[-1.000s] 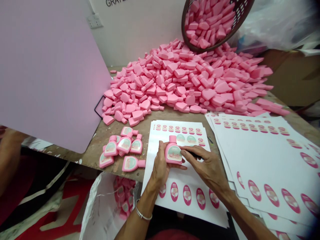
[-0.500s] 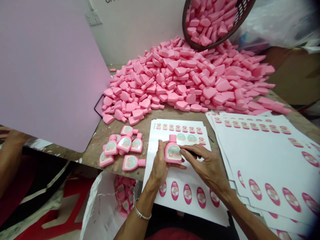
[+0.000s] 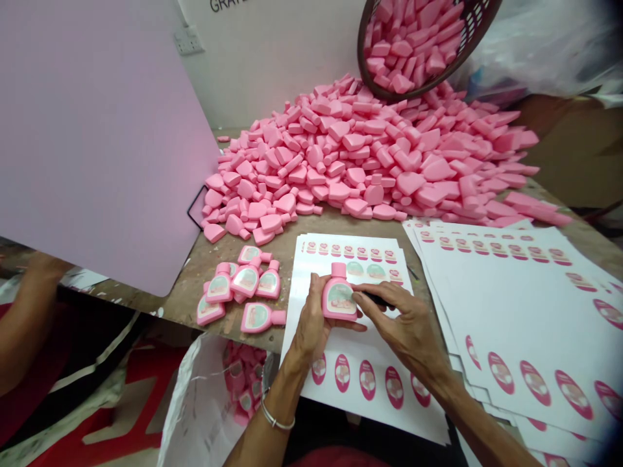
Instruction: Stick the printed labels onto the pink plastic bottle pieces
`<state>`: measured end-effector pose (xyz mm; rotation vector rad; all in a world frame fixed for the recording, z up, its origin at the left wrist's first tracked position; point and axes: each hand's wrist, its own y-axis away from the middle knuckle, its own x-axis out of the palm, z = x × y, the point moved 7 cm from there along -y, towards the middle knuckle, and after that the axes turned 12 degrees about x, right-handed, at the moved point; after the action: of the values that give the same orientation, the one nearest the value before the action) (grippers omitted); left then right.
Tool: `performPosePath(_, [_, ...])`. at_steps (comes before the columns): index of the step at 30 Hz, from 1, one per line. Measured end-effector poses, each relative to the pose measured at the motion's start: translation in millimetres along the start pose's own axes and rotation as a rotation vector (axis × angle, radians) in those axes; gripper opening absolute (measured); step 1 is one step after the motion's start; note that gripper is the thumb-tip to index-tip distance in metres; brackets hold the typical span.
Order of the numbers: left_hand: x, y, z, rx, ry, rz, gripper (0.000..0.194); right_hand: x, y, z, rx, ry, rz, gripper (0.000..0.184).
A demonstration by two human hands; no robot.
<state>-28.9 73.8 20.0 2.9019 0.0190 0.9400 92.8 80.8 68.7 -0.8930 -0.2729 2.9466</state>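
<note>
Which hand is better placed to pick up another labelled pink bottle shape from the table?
Probably the left hand: it is nearer the labelled pink bottle shapes, though it holds a bottle shape on a label sheet. The right hand is farther off and pinches a dark tool.

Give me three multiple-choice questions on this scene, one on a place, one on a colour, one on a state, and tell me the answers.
1. Where do the labelled pink pieces lie?
A) Inside the basket
B) On the worn table left of the hands
C) On the floor

2. What colour are the ovals on the label sheets at the right?
A) Green
B) Blue
C) Pink

3. What is the left hand doing?
A) Holding a pink bottle-shaped piece
B) Gripping the basket rim
C) Resting empty in a lap

Answers:
1 B, they lie on the bare tabletop.
2 C, the ovals show pink around pale centres.
3 A, its fingers wrap the piece's edge.
</note>
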Motion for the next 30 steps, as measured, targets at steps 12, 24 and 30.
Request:
performPosePath(12, [5.1,7.2,-7.4,0.024,-0.100,0.126,0.041,-2.9,6.4,13.7,-0.238,0.247,-0.027,0.021])
performPosePath(24, [21.9,25.9,-1.4,-0.157,-0.095,0.215,0.049,13.5,-8.8,-5.7,0.210,-0.115,0.207,0.063])
performPosePath(30, [-32.0,44.4,-14.0,-0.076,-0.497,-0.082,0.047,12.3,-19.9,-23.2,0.170,-0.126,0.124,0.035])
